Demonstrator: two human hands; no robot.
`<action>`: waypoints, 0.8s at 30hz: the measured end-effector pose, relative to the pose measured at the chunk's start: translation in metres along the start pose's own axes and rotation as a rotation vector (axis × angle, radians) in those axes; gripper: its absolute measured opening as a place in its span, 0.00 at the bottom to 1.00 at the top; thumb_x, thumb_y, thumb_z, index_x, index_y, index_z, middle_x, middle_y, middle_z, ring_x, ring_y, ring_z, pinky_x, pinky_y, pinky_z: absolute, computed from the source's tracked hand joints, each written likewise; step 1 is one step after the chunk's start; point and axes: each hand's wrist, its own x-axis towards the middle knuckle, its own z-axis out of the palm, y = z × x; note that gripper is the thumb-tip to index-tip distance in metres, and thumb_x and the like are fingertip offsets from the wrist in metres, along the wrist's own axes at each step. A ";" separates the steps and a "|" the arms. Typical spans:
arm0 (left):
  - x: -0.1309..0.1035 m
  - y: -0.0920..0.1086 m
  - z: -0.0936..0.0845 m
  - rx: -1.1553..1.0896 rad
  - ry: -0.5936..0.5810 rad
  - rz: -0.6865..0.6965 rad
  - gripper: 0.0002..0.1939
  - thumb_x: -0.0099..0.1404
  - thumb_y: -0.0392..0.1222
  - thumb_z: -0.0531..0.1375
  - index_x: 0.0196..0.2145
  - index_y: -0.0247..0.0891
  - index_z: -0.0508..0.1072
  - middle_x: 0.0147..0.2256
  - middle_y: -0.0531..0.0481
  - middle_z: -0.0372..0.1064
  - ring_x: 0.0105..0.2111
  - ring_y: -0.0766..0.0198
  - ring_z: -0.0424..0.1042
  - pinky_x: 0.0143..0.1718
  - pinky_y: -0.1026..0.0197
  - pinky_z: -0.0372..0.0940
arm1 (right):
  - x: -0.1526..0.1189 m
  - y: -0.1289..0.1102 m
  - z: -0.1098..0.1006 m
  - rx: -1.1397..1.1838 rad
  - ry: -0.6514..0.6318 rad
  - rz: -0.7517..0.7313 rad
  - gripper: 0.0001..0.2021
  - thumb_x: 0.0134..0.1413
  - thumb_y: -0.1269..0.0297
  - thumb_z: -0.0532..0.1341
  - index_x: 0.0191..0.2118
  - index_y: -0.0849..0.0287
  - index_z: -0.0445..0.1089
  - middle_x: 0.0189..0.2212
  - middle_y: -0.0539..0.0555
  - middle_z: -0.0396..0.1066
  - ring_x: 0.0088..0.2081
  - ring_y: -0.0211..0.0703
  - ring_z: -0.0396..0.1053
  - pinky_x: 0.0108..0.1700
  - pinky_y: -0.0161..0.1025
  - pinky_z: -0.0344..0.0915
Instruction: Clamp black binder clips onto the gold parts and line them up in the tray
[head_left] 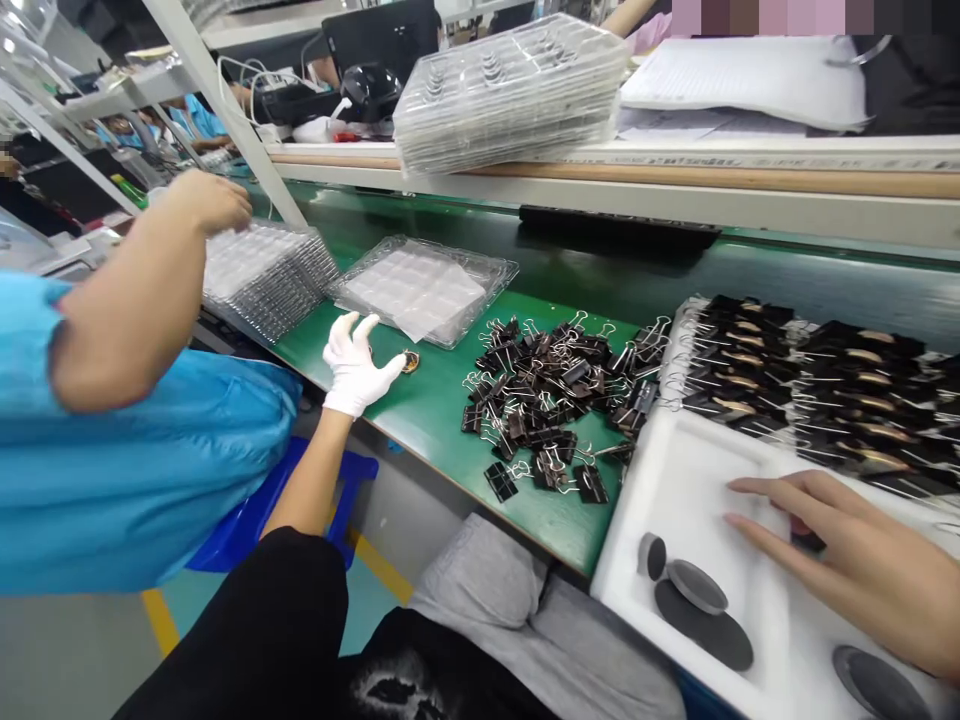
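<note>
The left hand (356, 368), in a white glove, rests fingers spread on the green conveyor mat (435, 400), a small round brown-and-gold part (409, 361) lying just beside its thumb tip. The bare right hand (847, 560) lies flat, fingers loosely spread, on the white foam tray (675, 480), covering a small dark piece (806, 538). A heap of black binder clips (555, 400) lies between the hands.

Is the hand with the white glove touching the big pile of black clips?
Apart. The head view shows bare green table between the gloved left hand and the pile of black clips.
</note>
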 end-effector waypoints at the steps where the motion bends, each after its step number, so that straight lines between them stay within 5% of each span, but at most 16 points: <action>1: -0.001 -0.004 -0.001 0.095 -0.063 -0.020 0.43 0.55 0.63 0.66 0.64 0.40 0.65 0.70 0.32 0.51 0.73 0.37 0.45 0.71 0.37 0.46 | 0.000 -0.004 -0.001 -0.019 -0.012 0.009 0.19 0.51 0.38 0.61 0.45 0.37 0.75 0.44 0.61 0.73 0.35 0.61 0.78 0.33 0.60 0.72; 8: -0.008 0.004 0.003 0.232 -0.409 0.011 0.42 0.58 0.71 0.63 0.65 0.54 0.64 0.73 0.39 0.46 0.74 0.31 0.37 0.69 0.27 0.41 | 0.001 -0.016 -0.004 -0.163 -0.084 0.035 0.33 0.54 0.35 0.51 0.50 0.53 0.77 0.46 0.60 0.71 0.38 0.57 0.78 0.35 0.55 0.75; 15: -0.018 0.026 0.006 0.277 -0.345 0.150 0.29 0.66 0.67 0.58 0.57 0.48 0.71 0.60 0.40 0.66 0.63 0.41 0.59 0.65 0.35 0.47 | 0.000 -0.022 -0.005 -0.163 -0.104 0.073 0.35 0.53 0.34 0.50 0.51 0.54 0.77 0.49 0.60 0.70 0.40 0.57 0.78 0.35 0.53 0.74; 24: -0.021 0.038 0.012 0.252 -0.353 0.206 0.25 0.70 0.61 0.57 0.53 0.40 0.73 0.50 0.41 0.74 0.51 0.44 0.70 0.51 0.48 0.60 | 0.000 -0.022 -0.004 -0.175 -0.101 0.064 0.33 0.54 0.36 0.50 0.51 0.54 0.77 0.49 0.60 0.70 0.40 0.57 0.77 0.34 0.53 0.73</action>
